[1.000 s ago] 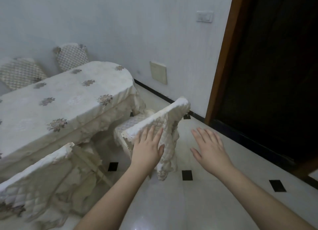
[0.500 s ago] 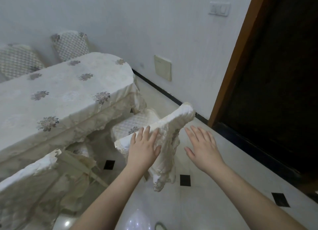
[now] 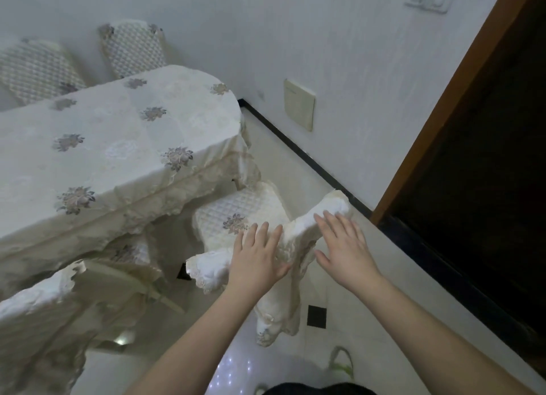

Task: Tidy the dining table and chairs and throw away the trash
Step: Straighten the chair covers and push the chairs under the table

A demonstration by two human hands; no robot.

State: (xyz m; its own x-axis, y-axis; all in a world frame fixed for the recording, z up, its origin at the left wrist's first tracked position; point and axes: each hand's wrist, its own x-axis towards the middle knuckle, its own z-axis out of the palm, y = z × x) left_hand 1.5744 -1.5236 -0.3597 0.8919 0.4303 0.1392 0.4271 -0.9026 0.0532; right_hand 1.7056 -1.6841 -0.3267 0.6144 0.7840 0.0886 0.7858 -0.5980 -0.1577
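Note:
A chair with a white quilted cover (image 3: 242, 214) stands at the near corner of the dining table (image 3: 118, 146), its seat partly out from under the cloth. My left hand (image 3: 257, 258) lies flat, fingers apart, on the top of the chair's backrest (image 3: 304, 229). My right hand (image 3: 345, 247) rests flat on the right end of the same backrest top, fingers spread. Neither hand is closed around anything. The table carries a cream cloth with embroidered flowers.
A second covered chair (image 3: 38, 309) stands at the lower left, close to the table. Two more chair backs (image 3: 133, 49) line the far wall. A dark doorway with a brown frame (image 3: 443, 99) is on the right. The floor is pale glossy tile.
My right hand moved from the air beside the chair onto the right end of the backrest top. The view came closer and tilted down. My left hand stayed on the backrest.

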